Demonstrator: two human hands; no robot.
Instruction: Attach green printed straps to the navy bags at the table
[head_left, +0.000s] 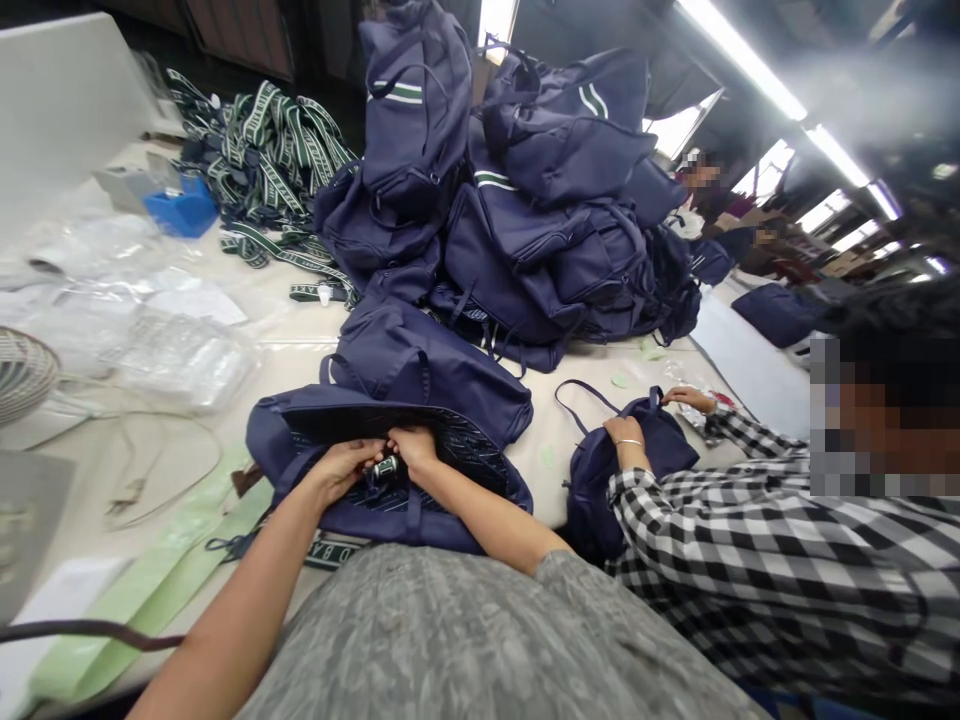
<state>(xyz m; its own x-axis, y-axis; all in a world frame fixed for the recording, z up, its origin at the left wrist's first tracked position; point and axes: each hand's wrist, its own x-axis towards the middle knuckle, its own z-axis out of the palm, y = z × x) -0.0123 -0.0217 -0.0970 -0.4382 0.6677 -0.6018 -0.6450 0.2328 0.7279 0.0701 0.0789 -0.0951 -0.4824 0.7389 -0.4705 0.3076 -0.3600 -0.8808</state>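
Observation:
A navy duffel bag [450,528] lies in front of me with its mouth gaping, showing a dark printed lining [472,455]. Both hands are in the opening, close together. My left hand [352,465] has its fingers pinched at the lining edge; what they grip is too small to make out. My right hand [414,448] is curled beside it, its fingertips partly hidden. Just below them, a bundled green-and-white strap [386,468] sits inside the bag. Another navy bag [465,370] lies directly behind.
Navy bags [555,160] are piled at the back, beside a heap of green lettered straps [270,150]. Clear plastic bags [180,350] and a blue tray [180,208] lie left. On the right, a co-worker in a checked shirt [750,540] handles a smaller navy bag [600,480].

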